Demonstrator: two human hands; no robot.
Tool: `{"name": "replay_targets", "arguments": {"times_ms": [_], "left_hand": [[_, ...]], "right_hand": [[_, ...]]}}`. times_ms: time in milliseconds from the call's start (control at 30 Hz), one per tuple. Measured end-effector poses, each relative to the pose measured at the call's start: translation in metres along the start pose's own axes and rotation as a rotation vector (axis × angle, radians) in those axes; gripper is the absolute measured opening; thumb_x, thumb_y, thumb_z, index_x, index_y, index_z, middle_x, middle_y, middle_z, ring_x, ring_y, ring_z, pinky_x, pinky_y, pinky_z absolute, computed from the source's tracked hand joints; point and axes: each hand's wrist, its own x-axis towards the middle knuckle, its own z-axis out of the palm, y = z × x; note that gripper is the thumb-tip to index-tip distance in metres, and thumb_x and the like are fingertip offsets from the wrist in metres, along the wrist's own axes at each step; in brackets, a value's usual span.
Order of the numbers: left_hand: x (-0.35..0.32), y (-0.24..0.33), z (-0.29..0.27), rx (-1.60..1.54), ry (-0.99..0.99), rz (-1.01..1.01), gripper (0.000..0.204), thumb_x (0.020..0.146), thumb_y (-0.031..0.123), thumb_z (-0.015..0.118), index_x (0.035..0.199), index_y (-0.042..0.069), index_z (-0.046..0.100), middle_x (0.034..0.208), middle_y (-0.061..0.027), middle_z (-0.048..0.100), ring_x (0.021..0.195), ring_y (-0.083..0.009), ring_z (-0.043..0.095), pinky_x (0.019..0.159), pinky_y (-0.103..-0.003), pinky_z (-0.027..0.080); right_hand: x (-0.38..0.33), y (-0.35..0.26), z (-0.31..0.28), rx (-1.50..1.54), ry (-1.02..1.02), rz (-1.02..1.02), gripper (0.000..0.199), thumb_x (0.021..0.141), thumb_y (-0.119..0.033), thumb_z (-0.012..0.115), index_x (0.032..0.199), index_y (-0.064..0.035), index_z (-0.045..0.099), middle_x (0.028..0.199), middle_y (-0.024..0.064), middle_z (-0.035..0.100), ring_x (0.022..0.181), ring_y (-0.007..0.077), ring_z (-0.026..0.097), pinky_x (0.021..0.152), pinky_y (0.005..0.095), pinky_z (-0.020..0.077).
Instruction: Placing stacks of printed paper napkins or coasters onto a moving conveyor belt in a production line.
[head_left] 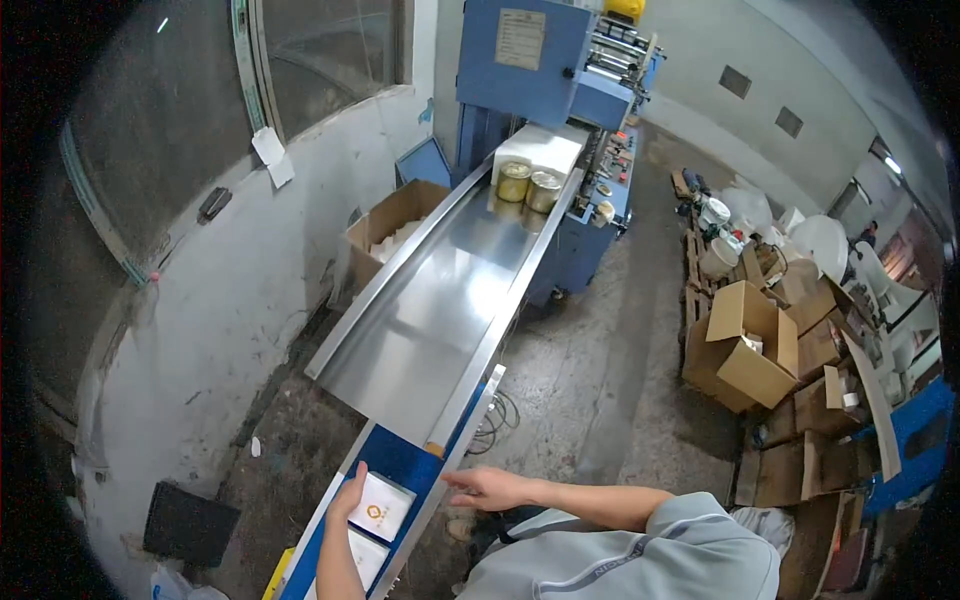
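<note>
A white square packet (pixel 381 506) with an orange diamond emblem lies on the blue conveyor belt (pixel 402 455) in front of me. My left hand (pixel 348 494) is at the packet's left edge, fingers extended and held together; whether it presses on the packet I cannot tell. Just below, a second white packet (pixel 366 556) lies partly behind my left forearm. On the other side, my right hand (pixel 488 489) hovers by the conveyor's right rail, its index finger stretched toward the belt and nothing visible in it. A shiny metal chute (pixel 430 310) slopes down to the belt.
Two tins (pixel 513 183) stand by a white sheet (pixel 545 150) at the chute's top, beside a blue machine (pixel 515 75). An open carton (pixel 360 235) sits left of the chute. Cartons (pixel 745 340) and clutter line the right; a dark mat (pixel 190 523) lies lower left.
</note>
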Motion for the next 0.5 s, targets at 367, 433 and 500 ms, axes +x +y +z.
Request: {"name": "replay_targets", "arguments": {"times_ms": [367,433,500], "left_hand": [[-0.073,-0.013,0.007,-0.728,1.157,0.549,0.028,0.093,0.016,0.067,0.113,-0.003,0.064,0.094,-0.0059,0.067,0.081,-0.0108,0.059,0.074,-0.026,0.049],[-0.117,-0.001,0.02,-0.997,1.112,0.585,0.017,0.093,0.014,0.067,0.104,0.001,0.067,0.079,-0.0006,0.062,0.064,-0.0066,0.053,0.057,-0.022,0.044],[-0.157,0.018,0.049,-1.036,1.158,0.44,0.021,0.094,0.02,0.066,0.101,0.0,0.067,0.077,0.001,0.06,0.063,-0.0069,0.052,0.056,-0.023,0.044]], "right_hand": [[-0.047,0.007,0.006,-0.031,-0.182,0.022,0.06,0.094,-0.04,0.061,0.136,0.0023,0.048,0.12,0.0225,0.063,0.105,0.0368,0.064,0.089,0.0404,0.0514],[-0.056,0.017,0.003,-0.136,-0.151,-0.035,0.056,0.094,-0.038,0.061,0.135,-0.0018,0.051,0.121,0.0216,0.063,0.104,0.035,0.065,0.089,0.039,0.0516],[-0.064,0.003,-0.016,0.025,-0.196,0.074,0.059,0.091,-0.038,0.064,0.136,-0.0022,0.049,0.122,0.0222,0.063,0.11,0.0358,0.063,0.093,0.0415,0.0499]]}}
